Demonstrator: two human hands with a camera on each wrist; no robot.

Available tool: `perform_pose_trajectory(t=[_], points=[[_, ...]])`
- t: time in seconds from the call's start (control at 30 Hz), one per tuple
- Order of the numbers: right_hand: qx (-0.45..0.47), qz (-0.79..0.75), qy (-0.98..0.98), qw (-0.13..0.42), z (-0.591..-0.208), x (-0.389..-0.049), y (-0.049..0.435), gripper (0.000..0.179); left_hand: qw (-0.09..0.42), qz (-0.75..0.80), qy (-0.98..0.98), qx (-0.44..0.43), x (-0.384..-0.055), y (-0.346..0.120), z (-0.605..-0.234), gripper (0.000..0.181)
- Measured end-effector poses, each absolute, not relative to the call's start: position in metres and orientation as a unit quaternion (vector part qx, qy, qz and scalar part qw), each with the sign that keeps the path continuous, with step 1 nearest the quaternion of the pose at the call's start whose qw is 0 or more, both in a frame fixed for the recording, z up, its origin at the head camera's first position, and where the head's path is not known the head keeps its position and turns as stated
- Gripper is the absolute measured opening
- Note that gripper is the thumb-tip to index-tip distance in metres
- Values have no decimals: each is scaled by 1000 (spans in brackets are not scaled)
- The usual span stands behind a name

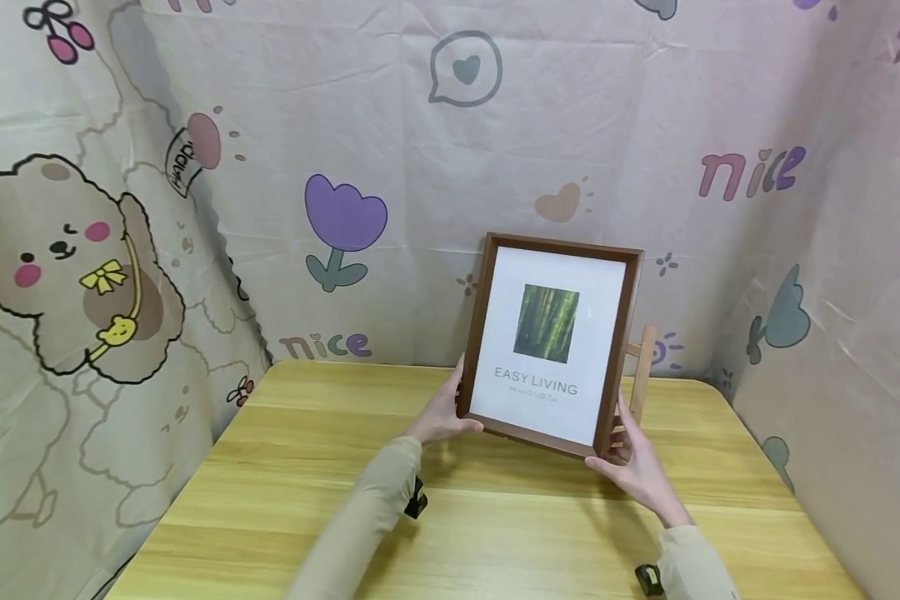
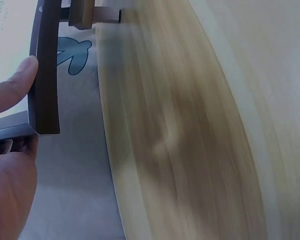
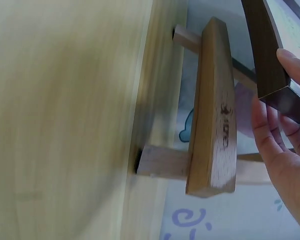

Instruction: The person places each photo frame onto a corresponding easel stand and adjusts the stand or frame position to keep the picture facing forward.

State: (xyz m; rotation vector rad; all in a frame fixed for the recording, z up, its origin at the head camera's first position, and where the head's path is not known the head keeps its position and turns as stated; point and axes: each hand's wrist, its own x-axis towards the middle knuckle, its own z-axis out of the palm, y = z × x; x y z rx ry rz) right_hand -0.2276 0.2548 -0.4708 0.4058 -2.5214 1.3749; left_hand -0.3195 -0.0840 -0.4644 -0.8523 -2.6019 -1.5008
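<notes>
A brown-edged picture frame [image 1: 549,343] with a white mat, a small green bamboo picture and the words "EASY LIVING" is held up above the table, tilted a little. My left hand [image 1: 444,415] grips its lower left corner, thumb over the front edge and fingers behind and below. At the lower right corner my right hand [image 1: 637,468] holds it the same way. Behind the frame stands a small wooden easel [image 1: 642,371], mostly hidden in the head view. In the right wrist view the easel's ledge [image 3: 212,115] shows just apart from the frame's bottom edge.
The wood-grain table [image 1: 307,467] reaches back to a cloth backdrop [image 1: 435,167] printed with cartoon figures, which also hangs at both sides. Black wrist cameras [image 1: 416,498] sit on both sleeves.
</notes>
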Motion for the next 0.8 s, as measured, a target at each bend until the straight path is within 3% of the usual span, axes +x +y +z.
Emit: perform_pose_trajectory(t=[0.57, 0.8], points=[[179, 476, -837, 202, -477, -224, 278, 123, 37, -459, -839, -289, -329, -44, -470, 123], [165, 455, -851, 205, -480, -222, 286, 121, 34, -467, -831, -301, -330, -29, -470, 125]])
